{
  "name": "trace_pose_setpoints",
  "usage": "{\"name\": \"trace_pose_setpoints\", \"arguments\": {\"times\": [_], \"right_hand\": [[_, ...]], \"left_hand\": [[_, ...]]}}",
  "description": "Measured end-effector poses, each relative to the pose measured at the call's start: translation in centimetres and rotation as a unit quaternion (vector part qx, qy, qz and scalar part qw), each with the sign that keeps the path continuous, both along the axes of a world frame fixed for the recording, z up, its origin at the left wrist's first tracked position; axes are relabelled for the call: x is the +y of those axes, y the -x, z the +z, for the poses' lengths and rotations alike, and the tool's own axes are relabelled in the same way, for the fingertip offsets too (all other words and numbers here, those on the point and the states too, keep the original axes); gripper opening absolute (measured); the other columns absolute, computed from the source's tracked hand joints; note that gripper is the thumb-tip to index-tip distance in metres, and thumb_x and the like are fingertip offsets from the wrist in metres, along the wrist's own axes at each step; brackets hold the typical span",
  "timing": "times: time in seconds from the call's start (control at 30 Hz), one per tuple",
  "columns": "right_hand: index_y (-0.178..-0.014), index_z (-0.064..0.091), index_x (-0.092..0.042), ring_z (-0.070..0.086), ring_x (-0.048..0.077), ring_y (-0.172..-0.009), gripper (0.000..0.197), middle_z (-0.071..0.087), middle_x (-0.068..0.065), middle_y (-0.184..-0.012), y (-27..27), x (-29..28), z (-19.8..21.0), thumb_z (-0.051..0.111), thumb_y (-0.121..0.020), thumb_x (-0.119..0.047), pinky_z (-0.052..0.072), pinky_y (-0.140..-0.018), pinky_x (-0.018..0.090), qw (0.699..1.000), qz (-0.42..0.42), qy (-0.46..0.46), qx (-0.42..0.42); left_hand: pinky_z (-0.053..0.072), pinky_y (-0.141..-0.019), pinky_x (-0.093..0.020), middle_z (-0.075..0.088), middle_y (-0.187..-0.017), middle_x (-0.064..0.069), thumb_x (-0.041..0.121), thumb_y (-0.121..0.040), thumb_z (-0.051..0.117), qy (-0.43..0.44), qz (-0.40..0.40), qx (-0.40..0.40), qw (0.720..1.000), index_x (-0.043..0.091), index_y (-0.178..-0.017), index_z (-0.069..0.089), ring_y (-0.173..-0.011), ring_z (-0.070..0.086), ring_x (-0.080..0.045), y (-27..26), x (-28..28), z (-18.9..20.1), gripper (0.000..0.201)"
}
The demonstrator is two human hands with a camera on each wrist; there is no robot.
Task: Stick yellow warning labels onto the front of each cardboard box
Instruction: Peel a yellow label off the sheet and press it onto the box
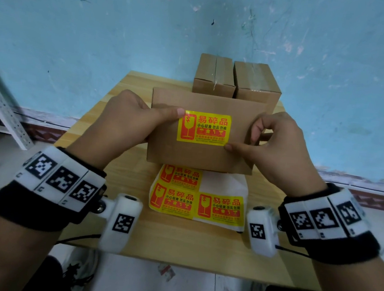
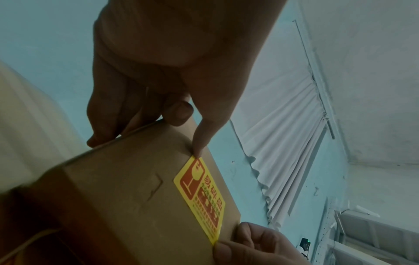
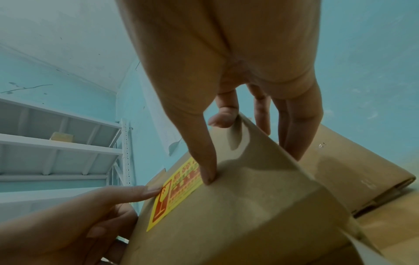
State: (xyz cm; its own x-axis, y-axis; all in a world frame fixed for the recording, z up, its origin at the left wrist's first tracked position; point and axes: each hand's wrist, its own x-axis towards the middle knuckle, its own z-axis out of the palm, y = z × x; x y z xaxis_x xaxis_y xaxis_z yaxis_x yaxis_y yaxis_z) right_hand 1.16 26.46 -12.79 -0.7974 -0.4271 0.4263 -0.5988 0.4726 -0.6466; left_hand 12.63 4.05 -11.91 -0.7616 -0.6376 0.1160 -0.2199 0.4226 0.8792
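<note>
Blue wall [image 1: 79,42] behind, paint scuffed. White metal shelving [image 1: 2,103] at the left edge.

Wooden desk [image 1: 173,241], light grain, set against the wall.

Cardboard box [image 1: 197,155] held up off the desk, broad face toward the camera, tilted back a little. 2 more cardboard boxes behind it at the far edge of the desk, side by side and touching: left rear box [image 1: 213,77], right rear box [image 1: 255,81], both taped along the top seam.

Left hand [image 1: 128,123] grips the held box at its left edge, fingers curled round the side, thumb laid flat on the front with its tip on the label's upper left corner. Left wrist view shows the same: thumb tip at the label corner, fingers behind the box edge.

Right hand [image 1: 277,145] grips the right edge, fingers curled round the side, thumb tip pressing the label's lower right corner.

Label sheet [image 1: 197,197] lies flat on the desk just below the held box: white backing with 3 yellow labels on it, 1 in the upper row, 2 in the lower; upper right patch is bare backing.

Yellow warning label [image 1: 204,128] sits on the front face of the held box, near centre, level, red glass symbol at left, red and dark printed text at right. Looks flat against the cardboard.
</note>
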Motion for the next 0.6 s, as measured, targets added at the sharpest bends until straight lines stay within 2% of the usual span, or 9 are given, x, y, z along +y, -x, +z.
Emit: {"name": "trace_pose_setpoints", "arguments": {"times": [0.03,0.1,0.2,0.33,0.4,0.47,0.5,0.6], "right_hand": [[-0.058,0.046,-0.020,0.059,0.023,-0.089,0.047,0.058,0.008,-0.097,-0.01,-0.02,-0.03,0.093,-0.056,-0.029,0.052,-0.072,0.035,1.000,0.000,0.002,0.001],[-0.058,0.046,-0.020,0.059,0.022,-0.088,0.047,0.058,0.008,-0.099,-0.03,-0.07,-0.11,0.093,-0.057,-0.028,0.051,-0.070,0.029,1.000,0.001,0.009,0.002],[-0.059,0.046,-0.018,0.058,0.019,-0.088,0.047,0.057,0.007,-0.100,-0.09,-0.10,-0.14,0.092,-0.058,-0.026,0.046,-0.067,0.019,1.000,0.003,0.012,0.004],[-0.058,0.045,-0.018,0.057,0.019,-0.088,0.048,0.057,0.007,-0.100,-0.09,-0.13,-0.18,0.092,-0.058,-0.025,0.047,-0.068,0.020,1.000,-0.001,0.018,0.003],[-0.058,0.045,-0.018,0.058,0.020,-0.089,0.048,0.057,0.008,-0.101,-0.08,-0.14,-0.25,0.092,-0.058,-0.025,0.048,-0.068,0.022,1.000,-0.003,0.020,0.000],[-0.058,0.045,-0.018,0.058,0.020,-0.090,0.048,0.057,0.007,-0.101,-0.12,-0.13,-0.26,0.092,-0.057,-0.025,0.049,-0.068,0.024,1.000,-0.005,0.020,-0.005],[-0.058,0.045,-0.018,0.058,0.020,-0.090,0.048,0.057,0.007,-0.102,-0.14,-0.13,-0.22,0.092,-0.057,-0.025,0.049,-0.068,0.024,1.000,-0.005,0.020,-0.008],[-0.058,0.044,-0.018,0.058,0.021,-0.087,0.048,0.060,0.010,-0.096,-0.14,-0.13,-0.16,0.092,-0.057,-0.026,0.053,-0.070,0.029,1.000,-0.004,0.021,-0.012]], "left_hand": [[0.060,-0.074,-0.055,0.059,-0.069,-0.027,0.070,-0.044,0.078,-0.016,-0.001,0.001,1.000,0.007,-0.058,0.055,-0.083,0.071,-0.036,0.02,-0.01,0.05,0.069],[0.061,-0.076,-0.054,0.067,-0.089,-0.033,0.068,-0.043,0.078,-0.036,-0.008,0.001,0.999,0.000,-0.069,0.064,-0.092,0.071,-0.037,0.01,-0.09,0.09,0.074],[0.061,-0.075,-0.053,0.068,-0.097,-0.032,0.068,-0.043,0.077,-0.045,-0.024,-0.002,0.999,-0.014,-0.080,0.066,-0.093,0.071,-0.036,0.01,-0.36,0.04,0.091],[0.061,-0.076,-0.052,0.071,-0.096,-0.029,0.066,-0.045,0.076,-0.051,-0.024,-0.003,0.998,-0.017,-0.083,0.063,-0.092,0.072,-0.033,0.19,-0.63,0.01,0.093],[0.062,-0.076,-0.048,0.070,-0.087,-0.027,0.062,-0.050,0.077,-0.060,-0.024,-0.006,0.998,-0.011,-0.077,0.065,-0.088,0.072,-0.031,0.34,-0.79,-0.06,0.078],[0.060,-0.071,-0.040,0.061,-0.076,-0.018,0.054,-0.060,0.081,-0.063,-0.025,-0.005,0.998,0.003,-0.070,0.061,-0.080,0.066,-0.026,0.44,-0.84,-0.15,0.055],[0.060,-0.069,-0.039,0.057,-0.074,-0.015,0.049,-0.066,0.083,-0.057,-0.025,-0.006,0.998,0.006,-0.067,0.058,-0.077,0.063,-0.024,0.45,-0.83,-0.17,0.049],[0.060,-0.069,-0.042,0.052,-0.069,-0.013,0.042,-0.075,0.081,-0.035,-0.028,0.000,0.999,0.004,-0.064,0.061,-0.071,0.060,-0.022,0.36,-0.63,-0.14,0.044]]}}
